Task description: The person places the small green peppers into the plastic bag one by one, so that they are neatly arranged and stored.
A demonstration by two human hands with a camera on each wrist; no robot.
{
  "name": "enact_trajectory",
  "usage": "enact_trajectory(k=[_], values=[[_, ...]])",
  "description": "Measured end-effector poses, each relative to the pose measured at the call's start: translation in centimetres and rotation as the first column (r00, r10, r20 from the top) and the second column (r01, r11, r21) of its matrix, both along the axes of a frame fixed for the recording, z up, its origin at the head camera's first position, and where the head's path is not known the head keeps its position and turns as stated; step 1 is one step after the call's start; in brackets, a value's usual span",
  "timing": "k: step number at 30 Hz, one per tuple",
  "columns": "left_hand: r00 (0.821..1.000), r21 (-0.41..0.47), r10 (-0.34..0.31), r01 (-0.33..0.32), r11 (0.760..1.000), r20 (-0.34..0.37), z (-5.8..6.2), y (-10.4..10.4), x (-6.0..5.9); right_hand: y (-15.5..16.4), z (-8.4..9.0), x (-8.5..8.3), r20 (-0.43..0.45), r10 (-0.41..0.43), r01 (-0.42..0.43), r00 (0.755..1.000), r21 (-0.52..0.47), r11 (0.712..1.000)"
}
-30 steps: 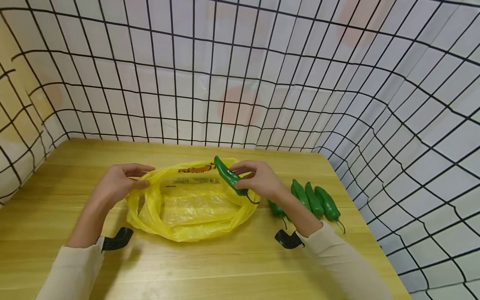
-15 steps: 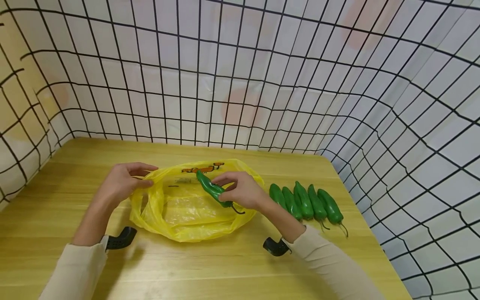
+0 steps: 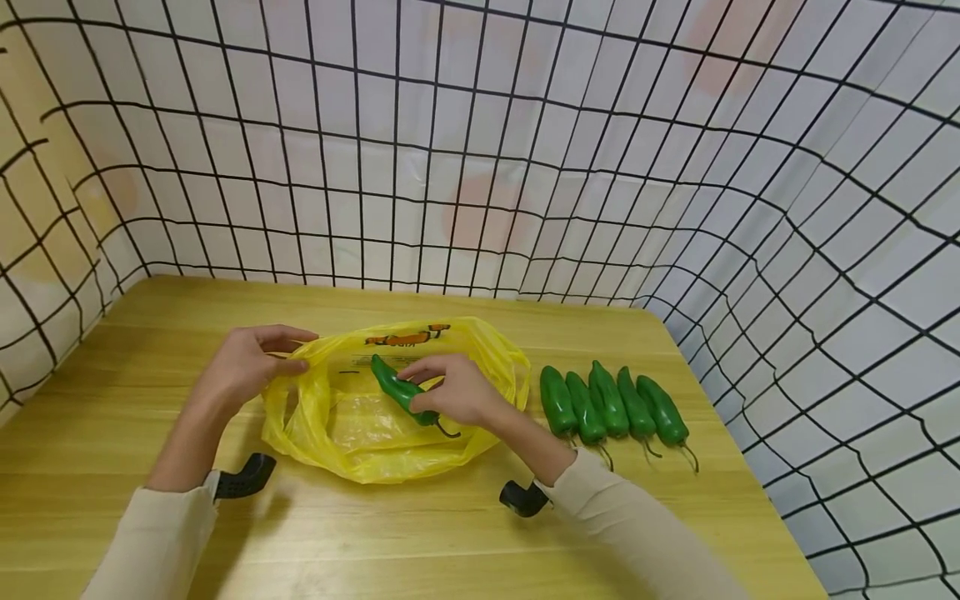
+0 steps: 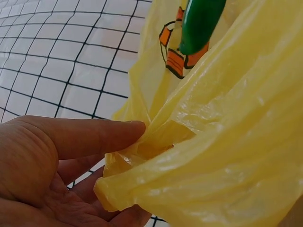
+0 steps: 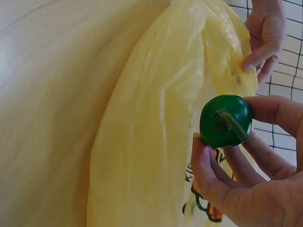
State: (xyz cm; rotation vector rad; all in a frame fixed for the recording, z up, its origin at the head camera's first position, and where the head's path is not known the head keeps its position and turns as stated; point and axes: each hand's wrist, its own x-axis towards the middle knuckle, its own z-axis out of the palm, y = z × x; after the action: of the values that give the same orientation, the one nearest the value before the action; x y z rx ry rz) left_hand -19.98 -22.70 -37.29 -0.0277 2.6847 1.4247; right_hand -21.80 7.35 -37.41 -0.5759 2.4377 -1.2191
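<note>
A yellow plastic bag (image 3: pixel 360 467) lies on the table with its mouth spread wide and orange print on its inner back side. My left hand (image 3: pixel 243 367) pinches the bag's left edge between thumb and fingers; in the left wrist view the thumb (image 4: pixel 104 135) presses on the folded film. Over the bag's mouth, my right hand (image 3: pixel 459 392) grips a green chili pepper (image 3: pixel 397 390), tip pointing to the back left and stem toward me. The right wrist view shows the pepper's stem end (image 5: pixel 225 121) between thumb and fingers.
Several green peppers (image 3: pixel 607 400) lie side by side in a row to the right of the bag. Black wire mesh (image 3: pixel 397 175) over white sheeting stands behind and along the sides of the wooden table (image 3: pixel 360 542). A black wrist mount sits at each cuff.
My right hand has carried the pepper leftward and a little toward me, from the bag's right rim to over its middle. The left hand keeps its hold on the bag.
</note>
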Motion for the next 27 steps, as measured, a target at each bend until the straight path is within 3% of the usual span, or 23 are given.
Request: enact_trajectory(k=[9,27], values=[[1.0,0.007,0.001,-0.001,1.0,0.002,0.0,-0.2,0.1,-2.7,-1.2,0.2,-0.028,-0.052,0.052,0.998,0.012,0.999],[1.0,0.028,0.008,-0.008,1.0,0.007,0.0,-0.2,0.0,-5.7,-3.3,0.3,-0.038,-0.103,0.098,0.994,-0.115,0.989]])
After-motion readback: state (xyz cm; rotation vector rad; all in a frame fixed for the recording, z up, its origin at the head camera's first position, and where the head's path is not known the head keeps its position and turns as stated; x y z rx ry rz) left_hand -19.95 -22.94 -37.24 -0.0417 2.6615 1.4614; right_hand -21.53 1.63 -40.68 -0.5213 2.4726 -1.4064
